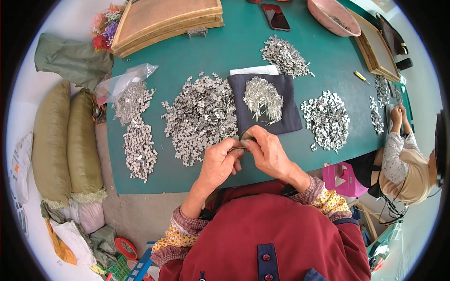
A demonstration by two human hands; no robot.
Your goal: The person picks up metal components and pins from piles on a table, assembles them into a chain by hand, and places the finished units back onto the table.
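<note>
My left hand [220, 159] and my right hand [267, 152] meet over the table's near edge, fingers pinched together. Between their fingertips is a small dark strip [237, 148], mostly covered, so its exact kind is unclear. Just beyond them, a dark cloth [293, 110] carries a heap of thin metal pins [263, 99]. Left of the cloth spreads a large pile of small grey metal links [201, 117]. To its right lies another pile of silvery links [326, 121], and a third pile of links [286, 56] sits farther back.
Along the left are more small metal pieces [139, 150] and a plastic bag [129, 82]. Wooden trays [168, 23], a phone [275, 17], a pink bowl [328, 16] and a yellow-handled tool [361, 77] lie farther off. Another person [405, 164] works at the right.
</note>
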